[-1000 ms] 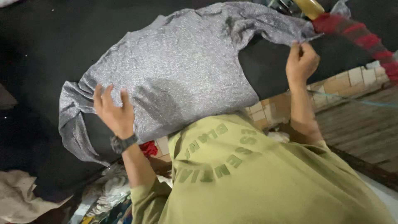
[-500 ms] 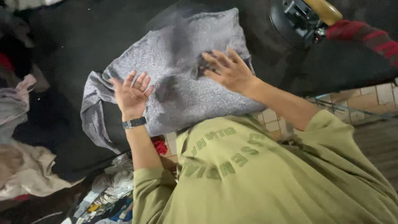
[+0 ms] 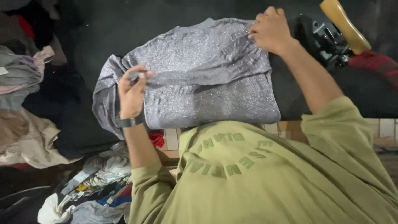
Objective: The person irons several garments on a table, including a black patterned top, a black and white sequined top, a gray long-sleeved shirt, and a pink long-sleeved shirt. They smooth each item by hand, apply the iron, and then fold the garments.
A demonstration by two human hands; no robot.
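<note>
The grey garment (image 3: 199, 83) is a soft knit cloth with a fine glittery sheen, creased where the left hand (image 3: 132, 93) pinches it and where the right hand (image 3: 271, 30) grips its far edge. Under it lies a matt black cloth surface (image 3: 103, 29). The wristwatch (image 3: 129, 121) looks like dull dark plastic. The olive sweatshirt (image 3: 265, 178) is smooth matt cotton. On the far right, a tool's handle (image 3: 345, 25) looks like smooth varnished wood. The clothes heap (image 3: 29, 124) on the left is limp, rumpled fabric
</note>
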